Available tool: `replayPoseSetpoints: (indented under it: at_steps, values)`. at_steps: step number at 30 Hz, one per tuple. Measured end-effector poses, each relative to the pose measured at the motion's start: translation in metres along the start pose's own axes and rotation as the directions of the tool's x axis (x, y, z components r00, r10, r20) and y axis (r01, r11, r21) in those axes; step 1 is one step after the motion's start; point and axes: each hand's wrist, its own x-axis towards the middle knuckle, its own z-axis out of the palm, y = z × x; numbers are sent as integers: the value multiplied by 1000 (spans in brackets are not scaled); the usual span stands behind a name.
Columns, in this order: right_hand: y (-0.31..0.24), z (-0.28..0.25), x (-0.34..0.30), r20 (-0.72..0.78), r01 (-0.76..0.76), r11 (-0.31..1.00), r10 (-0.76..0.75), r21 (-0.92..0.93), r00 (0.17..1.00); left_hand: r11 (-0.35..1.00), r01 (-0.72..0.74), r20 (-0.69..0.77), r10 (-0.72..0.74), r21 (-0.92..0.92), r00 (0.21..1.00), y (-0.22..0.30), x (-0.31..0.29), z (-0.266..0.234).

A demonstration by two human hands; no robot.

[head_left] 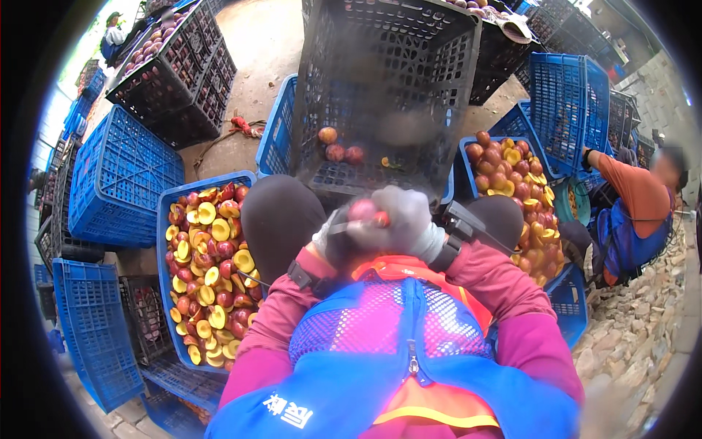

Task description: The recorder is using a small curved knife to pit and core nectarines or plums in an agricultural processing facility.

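Close to my chest, my two gloved hands meet and are partly blurred by motion. A whole red plum point(361, 211) sits in my left hand point(331, 235), which is closed around it. Pressed against it from the right is my right hand point(406, 218), in a grey glove with its fingers curled. A small bright red piece point(381, 219) shows between the hands; I cannot make out what it belongs to. Just beyond stands a tilted black crate point(387, 88) holding several whole plums point(335, 152) and a scrap of cut fruit point(386, 162).
Blue crates of halved, yellow-fleshed plums flank my knees, on the left point(212, 278) and right point(515, 197). Stacked blue crates point(124, 179) and black crates full of fruit point(175, 73) stand around. At right sits another person point(632, 205) beside a green basin point(572, 201).
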Motion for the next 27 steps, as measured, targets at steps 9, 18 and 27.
replayPoseSetpoints:
  at_steps: [9, 18, 27]
  values:
    - [8, -27, 8, 272, -527, 490, 499, 694, 823, 836, -417, -114, 482, 357, 869, 39, 23, 57]
    - [46, -34, -17, 369, -595, 226, 602, 771, 708, 581, -468, 23, 611, 666, 792, 27, 2, 12]
    - [107, -17, -27, 382, -627, 55, 750, 777, 540, 648, -2, -99, -114, -762, 989, 17, 10, -1]
